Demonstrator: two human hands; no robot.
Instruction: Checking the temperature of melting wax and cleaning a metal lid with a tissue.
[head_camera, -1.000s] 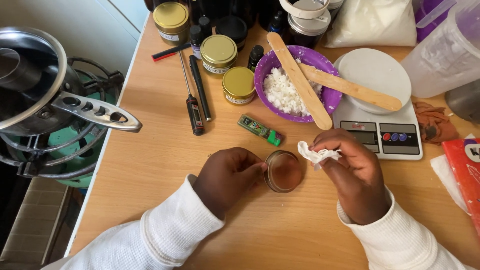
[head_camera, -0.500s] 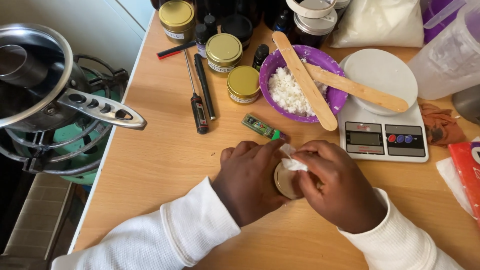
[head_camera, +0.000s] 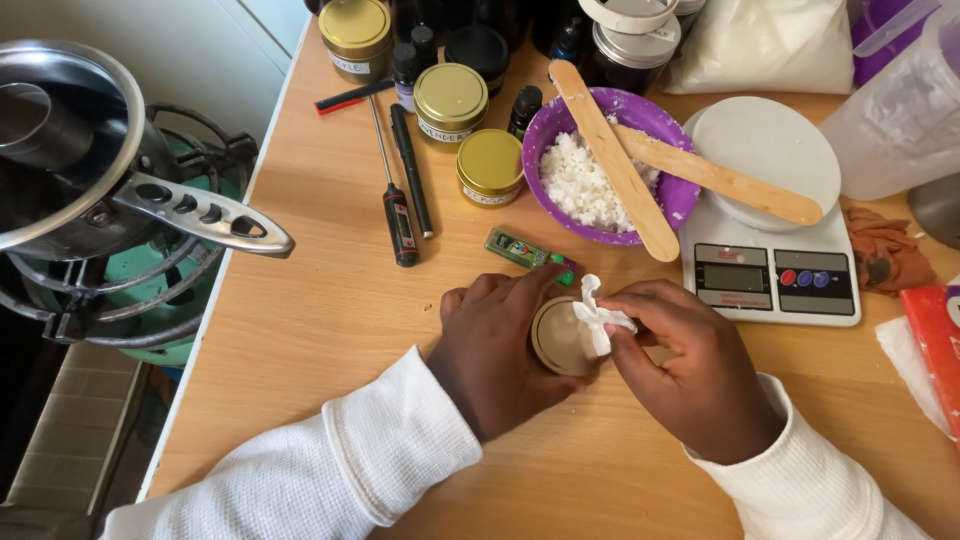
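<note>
Left hand fingers wrapped round small tin on table; right hand fingers pinch white tissue against tin's right rim.

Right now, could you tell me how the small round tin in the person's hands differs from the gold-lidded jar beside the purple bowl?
The small round metal tin is open, showing a pale inside, while the gold-lidded jar is closed. The tin is in the grip of the left hand and touched by the white tissue in the right hand; the jar stands untouched beside the purple bowl. Both are small and round.
</note>
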